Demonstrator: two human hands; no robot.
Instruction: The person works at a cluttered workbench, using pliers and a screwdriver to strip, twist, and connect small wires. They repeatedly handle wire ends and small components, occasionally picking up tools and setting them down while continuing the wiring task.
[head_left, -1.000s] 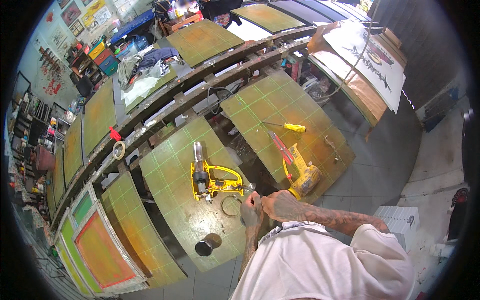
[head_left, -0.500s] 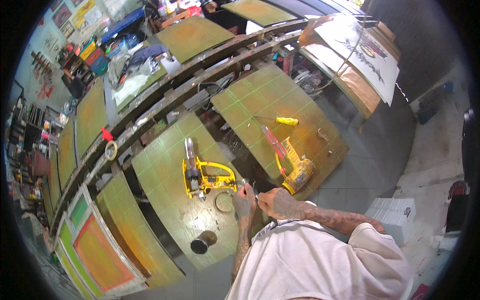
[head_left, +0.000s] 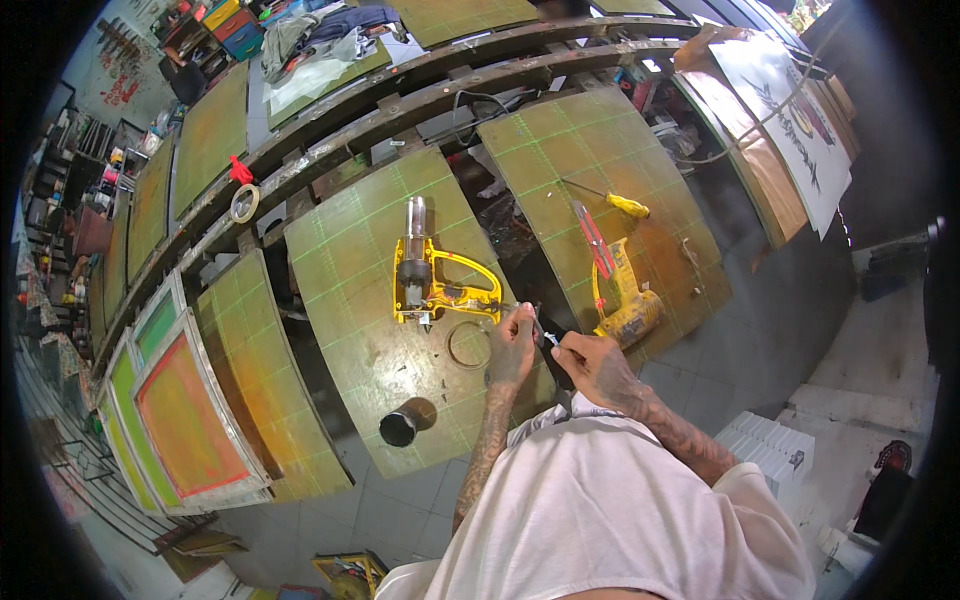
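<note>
An opened yellow heat gun [head_left: 411,272], its metal nozzle and motor exposed, lies on the green-gridded board. Just beyond its handle end, my left hand [head_left: 512,348] is closed in a pinch on a thin dark cord [head_left: 540,325]. My right hand [head_left: 598,368] is closed beside it, its fingertips at a small pale bit near the cord; what they grip is too small to make out. On the board to the right lie the other yellow housing half [head_left: 630,305], a red-handled tool [head_left: 592,240] and a yellow-handled screwdriver [head_left: 625,205].
A black cylindrical cup [head_left: 397,428] and a thin ring [head_left: 468,345] sit on the near board. A tape roll [head_left: 245,204] rests on the dark metal rail [head_left: 385,115]. Framed screens [head_left: 200,415] lean at left. Printed sheets [head_left: 790,120] lie at far right.
The view has shifted, so the boards sit higher and more floor shows below. My right hand has drawn slightly away from the left, leaving a small gap between them.
</note>
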